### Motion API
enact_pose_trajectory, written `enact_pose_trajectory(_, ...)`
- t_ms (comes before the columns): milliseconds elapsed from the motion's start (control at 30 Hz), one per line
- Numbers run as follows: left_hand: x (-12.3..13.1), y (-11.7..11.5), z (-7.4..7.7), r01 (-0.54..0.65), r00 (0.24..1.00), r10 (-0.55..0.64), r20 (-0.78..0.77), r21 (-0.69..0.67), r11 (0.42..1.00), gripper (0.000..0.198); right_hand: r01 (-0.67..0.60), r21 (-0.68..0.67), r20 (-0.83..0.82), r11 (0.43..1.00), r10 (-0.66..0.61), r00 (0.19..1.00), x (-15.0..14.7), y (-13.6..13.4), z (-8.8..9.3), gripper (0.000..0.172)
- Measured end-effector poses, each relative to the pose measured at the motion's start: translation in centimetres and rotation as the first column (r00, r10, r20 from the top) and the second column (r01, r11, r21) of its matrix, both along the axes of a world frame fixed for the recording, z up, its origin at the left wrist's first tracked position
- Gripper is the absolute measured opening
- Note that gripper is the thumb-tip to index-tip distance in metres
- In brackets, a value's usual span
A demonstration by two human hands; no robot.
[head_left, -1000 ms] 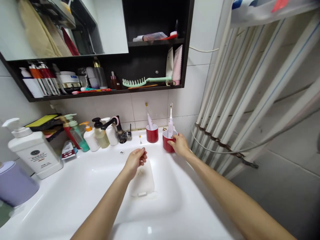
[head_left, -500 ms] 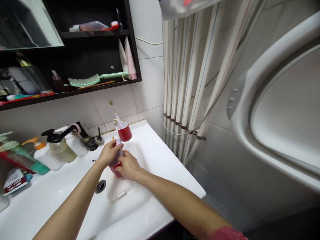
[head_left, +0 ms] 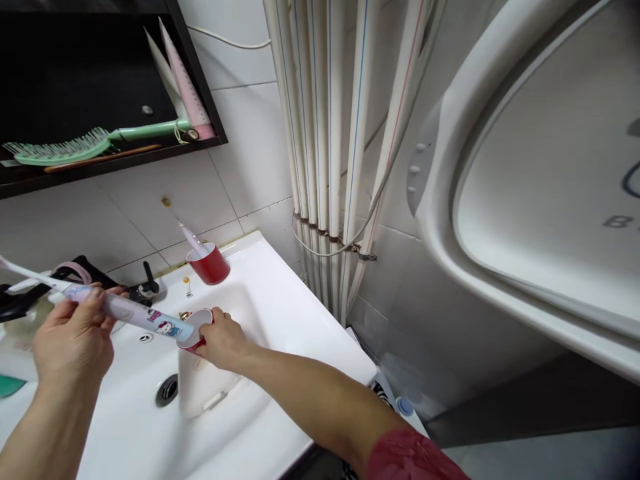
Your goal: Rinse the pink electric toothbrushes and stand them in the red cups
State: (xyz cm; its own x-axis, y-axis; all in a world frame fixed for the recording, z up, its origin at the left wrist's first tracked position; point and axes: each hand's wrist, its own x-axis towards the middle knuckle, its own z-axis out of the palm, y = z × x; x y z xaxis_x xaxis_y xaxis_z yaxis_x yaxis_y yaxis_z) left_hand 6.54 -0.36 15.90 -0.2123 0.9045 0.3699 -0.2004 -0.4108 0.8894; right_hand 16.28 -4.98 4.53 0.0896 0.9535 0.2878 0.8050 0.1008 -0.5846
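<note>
My left hand [head_left: 75, 333] is closed around an electric toothbrush [head_left: 137, 313] with cartoon figures on its pale pink and blue handle. Its brush end points up and left, while the blue base is at the mouth of a red cup [head_left: 189, 345]; whether the base is inside or just in front of the rim I cannot tell. My right hand [head_left: 223, 339] grips that cup by its right side, over the basin. A second red cup [head_left: 213, 267] stands on the sink's back corner, with another toothbrush [head_left: 194, 239] leaning in it.
The white sink [head_left: 280, 327] has a drain hole [head_left: 167, 391] and a black faucet [head_left: 147, 283]. Above hangs a dark shelf [head_left: 215, 127] with a green hairbrush [head_left: 65, 148] and tubes. Pipes [head_left: 320, 133] run down the wall, and a white appliance [head_left: 530, 200] juts out at right.
The toothbrush has been drawn up and left, largely out of the cup, by my left hand. My right hand keeps hold of the cup. The view has shifted right and closer.
</note>
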Motion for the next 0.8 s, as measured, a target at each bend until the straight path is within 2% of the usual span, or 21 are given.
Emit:
enact_pose_trajectory(300,-0.4,-1.1,-3.0,0.033,0.999,-0.031,0.011,-0.162,0.986,0.011,-0.038,-0.016,-0.046,0.999,0.038,0.998,0.3,-0.2,-0.4,0.027)
enact_pose_trajectory(433,-0.5,-1.6,-3.1,0.031,0.999,-0.020,0.048,-0.243,0.970,0.011,-0.063,0.010,-0.117,0.998,0.064,0.991,0.7,-0.3,0.1,0.036)
enact_pose_trajectory(533,-0.9,-1.4,-3.0,0.023,0.988,0.025,0.151,-0.306,0.952,0.015,-0.089,0.027,-0.189,0.996,0.093,0.978,1.0,-0.4,0.8,0.043)
enact_pose_trajectory(700,-1.7,-0.4,-3.5,0.075,0.940,0.072,0.334,-0.406,0.911,0.016,-0.096,0.011,-0.408,0.995,0.092,0.908,0.4,-0.8,2.5,0.021)
enact_pose_trajectory(800,-1.6,-0.4,-3.9,0.099,0.929,0.074,0.362,-0.436,0.895,0.017,-0.190,-0.033,-0.562,0.981,0.139,0.815,-0.3,-1.3,3.2,0.037)
